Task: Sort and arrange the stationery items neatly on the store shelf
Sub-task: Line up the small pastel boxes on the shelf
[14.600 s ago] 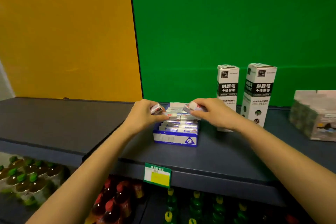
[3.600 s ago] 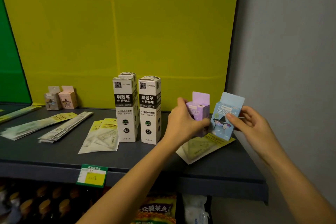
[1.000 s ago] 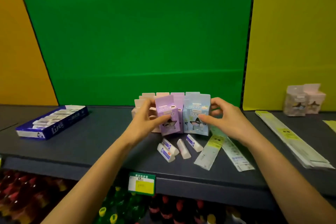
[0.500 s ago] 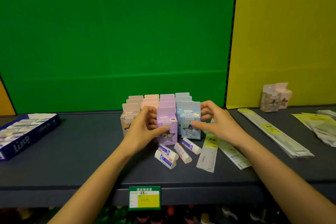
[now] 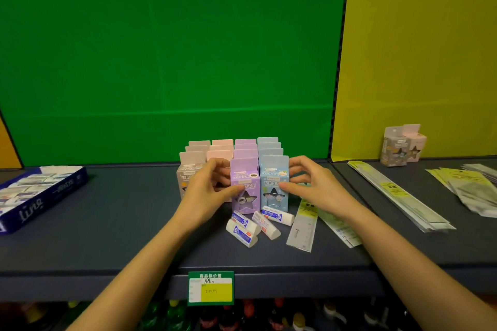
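We see soft, even light on the matte green back panel (image 5: 172, 62), glare streaking its top. Below it the dark grey shelf (image 5: 107, 244) bows, dim underneath.

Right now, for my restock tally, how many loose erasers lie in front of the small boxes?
4 erasers, before the purple box and blue box: front-left, behind it, middle, right. None looks hidden.

The purple box (image 5: 246, 174) and blue box (image 5: 273, 172), held up at the right end of the shelf (image 5: 121, 209) by the yellow panel (image 5: 416, 48) 3.6 s ago, now stand at the front of their colour rows before the green panel (image 5: 172, 62). Since 1 s ago the left hand (image 5: 207, 191) and right hand (image 5: 314, 188) have straightened the tilted purple one, and the view has swung right.
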The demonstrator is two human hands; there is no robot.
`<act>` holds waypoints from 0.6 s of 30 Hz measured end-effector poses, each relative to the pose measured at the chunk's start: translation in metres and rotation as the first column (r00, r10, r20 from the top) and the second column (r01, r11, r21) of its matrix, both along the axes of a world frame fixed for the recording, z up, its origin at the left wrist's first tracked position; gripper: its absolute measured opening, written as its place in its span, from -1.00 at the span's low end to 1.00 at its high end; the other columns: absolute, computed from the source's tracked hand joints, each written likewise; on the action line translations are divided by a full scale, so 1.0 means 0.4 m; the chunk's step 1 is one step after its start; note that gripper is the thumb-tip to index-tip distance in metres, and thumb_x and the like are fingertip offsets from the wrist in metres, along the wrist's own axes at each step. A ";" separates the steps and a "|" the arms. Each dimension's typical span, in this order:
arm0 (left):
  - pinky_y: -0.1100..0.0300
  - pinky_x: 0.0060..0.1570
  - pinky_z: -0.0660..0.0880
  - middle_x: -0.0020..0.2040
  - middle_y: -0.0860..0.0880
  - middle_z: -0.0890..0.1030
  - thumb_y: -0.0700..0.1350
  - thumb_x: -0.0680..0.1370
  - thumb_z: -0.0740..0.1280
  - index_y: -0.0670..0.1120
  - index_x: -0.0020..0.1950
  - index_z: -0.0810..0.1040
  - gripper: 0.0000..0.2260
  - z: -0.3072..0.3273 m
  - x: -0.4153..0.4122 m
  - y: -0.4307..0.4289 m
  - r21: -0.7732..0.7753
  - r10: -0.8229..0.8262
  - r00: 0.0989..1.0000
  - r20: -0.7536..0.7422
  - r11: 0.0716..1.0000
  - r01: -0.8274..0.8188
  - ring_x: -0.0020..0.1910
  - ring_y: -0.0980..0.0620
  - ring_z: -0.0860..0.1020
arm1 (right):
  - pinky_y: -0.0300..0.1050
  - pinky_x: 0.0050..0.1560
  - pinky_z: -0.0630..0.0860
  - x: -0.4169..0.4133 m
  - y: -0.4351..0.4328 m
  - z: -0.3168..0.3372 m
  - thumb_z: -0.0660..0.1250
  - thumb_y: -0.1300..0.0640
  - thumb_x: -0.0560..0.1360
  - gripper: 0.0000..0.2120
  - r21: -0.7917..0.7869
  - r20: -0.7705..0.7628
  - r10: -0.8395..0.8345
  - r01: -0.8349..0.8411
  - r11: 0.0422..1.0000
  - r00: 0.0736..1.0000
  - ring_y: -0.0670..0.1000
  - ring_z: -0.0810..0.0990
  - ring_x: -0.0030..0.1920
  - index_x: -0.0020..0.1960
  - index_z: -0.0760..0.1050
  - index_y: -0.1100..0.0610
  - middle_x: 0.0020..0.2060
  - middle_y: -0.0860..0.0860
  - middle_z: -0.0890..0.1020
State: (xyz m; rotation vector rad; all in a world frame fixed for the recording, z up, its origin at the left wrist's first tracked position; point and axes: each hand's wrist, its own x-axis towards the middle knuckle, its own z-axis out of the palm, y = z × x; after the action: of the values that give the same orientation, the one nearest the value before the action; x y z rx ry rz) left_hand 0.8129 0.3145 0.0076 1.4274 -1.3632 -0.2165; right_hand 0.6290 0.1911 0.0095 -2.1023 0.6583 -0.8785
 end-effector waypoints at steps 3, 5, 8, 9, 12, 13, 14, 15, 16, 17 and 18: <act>0.41 -0.18 0.53 -0.14 0.11 0.55 -0.24 0.40 0.44 0.06 -0.02 0.40 -0.68 0.000 0.000 0.003 0.001 0.025 1.000 0.003 1.000 -0.025 -0.25 0.34 0.52 | -0.26 -0.06 0.52 0.003 0.000 -0.005 0.43 0.14 0.40 -0.65 0.005 0.023 -0.005 0.005 1.000 1.000 -0.08 0.58 -0.04 0.10 0.35 0.01 -0.06 -0.12 0.56; 0.42 -0.18 0.52 -0.14 0.11 0.56 -0.24 0.40 0.45 0.04 0.00 0.40 -0.68 -0.002 -0.002 0.004 0.003 0.043 0.999 0.004 0.999 -0.043 -0.25 0.34 0.53 | -0.26 -0.04 0.51 0.004 0.001 -0.008 0.43 0.14 0.40 -0.65 0.011 0.037 -0.016 0.016 1.000 0.999 -0.08 0.57 -0.04 0.09 0.36 0.03 -0.07 -0.13 0.56; 0.47 -0.19 0.50 -0.15 0.13 0.55 -0.24 0.40 0.44 -0.03 0.04 0.41 -0.68 -0.003 -0.007 0.007 0.008 0.065 0.998 0.020 0.998 -0.065 -0.26 0.38 0.52 | -0.25 -0.02 0.51 0.003 0.008 -0.009 0.43 0.14 0.40 -0.66 0.007 0.037 -0.033 0.032 0.999 0.999 -0.07 0.57 -0.03 0.11 0.38 0.06 -0.06 -0.13 0.53; 0.48 -0.19 0.50 -0.15 0.14 0.55 -0.24 0.40 0.44 -0.03 0.05 0.41 -0.68 -0.002 -0.009 0.008 0.008 0.072 0.997 0.029 0.997 -0.073 -0.25 0.38 0.53 | -0.26 -0.03 0.51 0.003 0.010 -0.009 0.42 0.14 0.41 -0.66 0.003 0.037 -0.038 0.038 0.999 0.999 -0.07 0.57 -0.03 0.12 0.38 0.06 -0.07 -0.14 0.52; 0.51 -0.20 0.49 -0.15 0.16 0.54 -0.23 0.41 0.44 -0.03 0.06 0.41 -0.69 -0.001 -0.014 0.012 0.002 0.097 0.994 0.056 0.995 -0.097 -0.22 0.27 0.55 | -0.34 -0.08 0.48 0.002 0.017 -0.008 0.42 0.15 0.41 -0.66 0.001 0.037 -0.050 0.050 0.999 0.998 -0.08 0.56 -0.03 0.14 0.40 0.07 -0.09 -0.17 0.51; 0.52 -0.21 0.48 -0.15 0.17 0.53 -0.23 0.41 0.44 -0.04 0.06 0.41 -0.69 -0.001 -0.016 0.012 0.000 0.103 0.993 0.065 0.995 -0.103 -0.20 0.25 0.54 | -0.34 -0.09 0.48 0.002 0.018 -0.007 0.42 0.15 0.41 -0.65 -0.001 0.037 -0.054 0.054 0.999 0.998 -0.07 0.56 -0.03 0.15 0.40 0.08 -0.09 -0.17 0.52; 0.53 -0.22 0.47 -0.16 0.17 0.52 -0.23 0.41 0.43 -0.05 0.07 0.42 -0.69 -0.001 -0.018 0.013 0.001 0.111 0.991 0.074 0.994 -0.112 -0.19 0.24 0.53 | -0.34 -0.09 0.48 0.002 0.020 -0.007 0.42 0.15 0.41 -0.64 -0.004 0.035 -0.059 0.059 0.998 0.998 -0.06 0.56 -0.03 0.16 0.41 0.09 -0.08 -0.15 0.53; 0.54 -0.23 0.47 -0.16 0.18 0.51 -0.23 0.41 0.43 -0.07 0.08 0.42 -0.69 -0.001 -0.020 0.013 0.004 0.121 0.989 0.085 0.993 -0.122 -0.19 0.24 0.52 | -0.33 -0.08 0.48 0.002 0.021 -0.006 0.42 0.15 0.41 -0.63 -0.007 0.031 -0.065 0.065 0.998 0.997 -0.05 0.56 -0.02 0.18 0.41 0.11 -0.06 -0.11 0.53; 0.53 -0.24 0.47 -0.16 0.18 0.51 -0.23 0.41 0.44 -0.09 0.10 0.43 -0.68 0.001 -0.022 0.014 0.010 0.133 0.986 0.098 0.991 -0.134 -0.19 0.24 0.51 | -0.29 -0.05 0.48 0.001 0.023 -0.005 0.42 0.15 0.41 -0.62 -0.009 0.026 -0.071 0.071 0.997 0.997 -0.04 0.56 -0.01 0.19 0.41 0.12 -0.04 -0.08 0.54; 0.51 -0.24 0.48 -0.15 0.16 0.52 -0.22 0.41 0.44 -0.11 0.12 0.43 -0.66 0.002 -0.023 0.014 0.021 0.142 0.983 0.112 0.989 -0.145 -0.18 0.23 0.52 | -0.26 -0.03 0.49 0.000 0.024 -0.004 0.42 0.15 0.41 -0.61 -0.010 0.019 -0.078 0.078 0.997 0.997 -0.04 0.56 0.00 0.20 0.41 0.12 -0.01 -0.06 0.54; 0.47 -0.22 0.48 -0.13 0.12 0.53 -0.21 0.40 0.45 -0.13 0.15 0.43 -0.64 0.002 -0.023 0.016 0.034 0.152 0.981 0.123 0.987 -0.157 -0.17 0.17 0.53 | -0.22 0.00 0.50 -0.002 0.026 -0.003 0.42 0.14 0.41 -0.60 -0.015 0.010 -0.086 0.086 0.996 0.996 -0.03 0.56 0.02 0.21 0.41 0.12 0.02 -0.04 0.55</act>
State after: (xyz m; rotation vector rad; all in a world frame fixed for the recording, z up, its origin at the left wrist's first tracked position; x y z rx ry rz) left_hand 0.8037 0.3208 0.0086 1.5966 -1.3437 -0.0601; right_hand 0.6282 0.2014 0.0081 -2.0947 0.7439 -0.9432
